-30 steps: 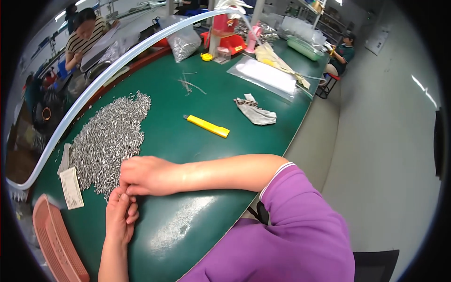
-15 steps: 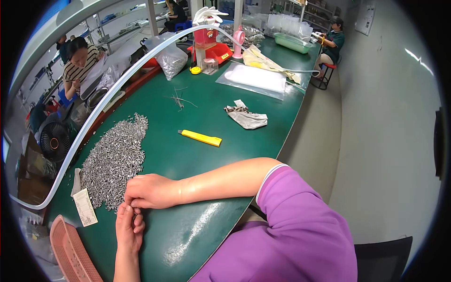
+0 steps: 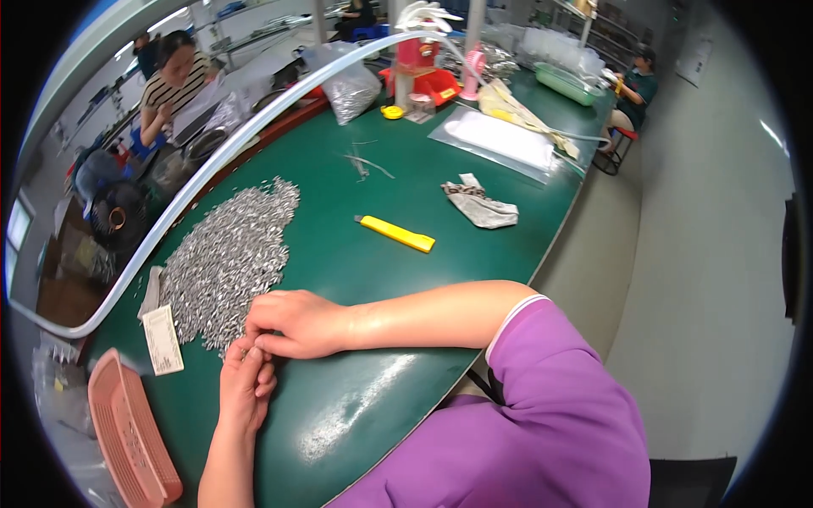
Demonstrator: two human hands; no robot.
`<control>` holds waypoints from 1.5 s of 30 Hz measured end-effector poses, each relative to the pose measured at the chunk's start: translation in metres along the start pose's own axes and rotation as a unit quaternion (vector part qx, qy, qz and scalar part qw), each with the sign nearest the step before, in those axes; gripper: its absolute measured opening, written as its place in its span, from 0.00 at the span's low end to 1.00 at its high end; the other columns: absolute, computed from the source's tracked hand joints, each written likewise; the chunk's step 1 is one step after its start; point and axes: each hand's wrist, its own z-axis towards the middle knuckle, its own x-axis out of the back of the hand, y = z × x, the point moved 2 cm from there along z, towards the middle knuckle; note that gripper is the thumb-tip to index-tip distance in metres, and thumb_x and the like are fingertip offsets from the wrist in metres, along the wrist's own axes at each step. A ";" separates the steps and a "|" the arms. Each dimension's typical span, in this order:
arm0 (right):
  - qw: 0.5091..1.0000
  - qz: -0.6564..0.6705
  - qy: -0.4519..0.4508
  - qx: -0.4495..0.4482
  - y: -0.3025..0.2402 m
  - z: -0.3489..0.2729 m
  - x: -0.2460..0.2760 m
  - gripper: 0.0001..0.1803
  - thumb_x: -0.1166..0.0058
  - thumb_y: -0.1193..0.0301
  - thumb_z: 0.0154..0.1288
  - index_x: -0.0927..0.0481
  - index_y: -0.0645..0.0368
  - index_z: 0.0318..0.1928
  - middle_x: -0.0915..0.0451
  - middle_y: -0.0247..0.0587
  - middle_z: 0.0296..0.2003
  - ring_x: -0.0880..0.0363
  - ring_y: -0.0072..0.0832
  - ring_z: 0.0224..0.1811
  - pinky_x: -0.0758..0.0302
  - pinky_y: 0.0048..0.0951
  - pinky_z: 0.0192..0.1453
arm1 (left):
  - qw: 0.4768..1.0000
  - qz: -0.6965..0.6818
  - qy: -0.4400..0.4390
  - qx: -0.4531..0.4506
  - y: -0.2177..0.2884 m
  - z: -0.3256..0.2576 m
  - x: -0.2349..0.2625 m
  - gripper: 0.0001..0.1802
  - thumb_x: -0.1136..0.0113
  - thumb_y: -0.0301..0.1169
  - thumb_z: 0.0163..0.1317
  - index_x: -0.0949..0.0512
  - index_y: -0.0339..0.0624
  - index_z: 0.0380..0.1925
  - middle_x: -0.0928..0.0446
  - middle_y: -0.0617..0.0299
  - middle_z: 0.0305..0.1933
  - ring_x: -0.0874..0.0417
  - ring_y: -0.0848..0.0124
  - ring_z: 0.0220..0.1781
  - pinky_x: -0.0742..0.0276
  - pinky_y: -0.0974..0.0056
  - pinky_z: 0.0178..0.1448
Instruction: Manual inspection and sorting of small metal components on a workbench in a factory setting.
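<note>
A broad heap of small silver metal pieces lies on the green table. At its near edge my left hand and my right hand meet at the fingertips. My left hand is closed, thumb against the forefinger and the other fingers curled in. From the right, my right hand reaches across with its thumb and fingers pinched over the left fingertips. Whatever sits between them is too small and covered to name. A pale printed card lies left of the hands, beside the heap.
A pink basket holding a few small pieces stands at lower left. A yellow utility knife, a crumpled grey cloth and thin strands lie farther off. A pale hose arches over the left side. Co-workers sit beyond the table.
The whole view has shifted, so the table and its things appear farther right and slightly higher. Both hands keep their pinch together at the heap's edge, with little change in the fingers.
</note>
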 end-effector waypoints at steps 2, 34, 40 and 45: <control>1.000 -0.014 -0.002 0.008 0.000 -0.001 0.000 0.06 0.47 0.70 0.56 0.26 0.56 0.34 0.26 0.40 0.32 0.26 0.39 0.39 0.29 0.37 0.43 | 1.000 -0.001 -0.006 0.006 -0.002 0.000 0.003 0.04 0.50 0.27 0.65 0.33 0.43 0.38 0.30 0.63 0.31 0.36 0.82 0.20 0.44 0.80 0.17; 0.992 -0.113 -0.031 0.044 0.006 0.009 -0.001 0.10 0.43 0.76 0.51 0.20 0.53 0.37 0.23 0.34 0.30 0.24 0.32 0.34 0.28 0.31 0.38 | 0.995 -0.064 -0.075 0.003 -0.004 0.003 0.009 0.09 0.52 0.35 0.67 0.31 0.41 0.38 0.30 0.64 0.33 0.37 0.80 0.23 0.44 0.77 0.21; 0.994 -0.106 -0.016 0.022 0.011 0.010 -0.002 0.07 0.43 0.75 0.53 0.21 0.54 0.35 0.24 0.35 0.29 0.24 0.34 0.33 0.27 0.32 0.37 | 0.996 -0.058 -0.072 -0.005 -0.002 0.004 0.009 0.09 0.52 0.34 0.67 0.30 0.41 0.39 0.30 0.64 0.33 0.37 0.80 0.23 0.44 0.77 0.21; 0.993 -0.111 -0.008 0.039 0.012 0.013 -0.002 0.08 0.44 0.78 0.53 0.22 0.57 0.35 0.22 0.37 0.29 0.23 0.34 0.32 0.28 0.31 0.38 | 0.994 -0.070 -0.078 -0.012 -0.002 0.003 0.011 0.08 0.51 0.33 0.66 0.31 0.41 0.40 0.30 0.65 0.33 0.37 0.81 0.23 0.44 0.77 0.21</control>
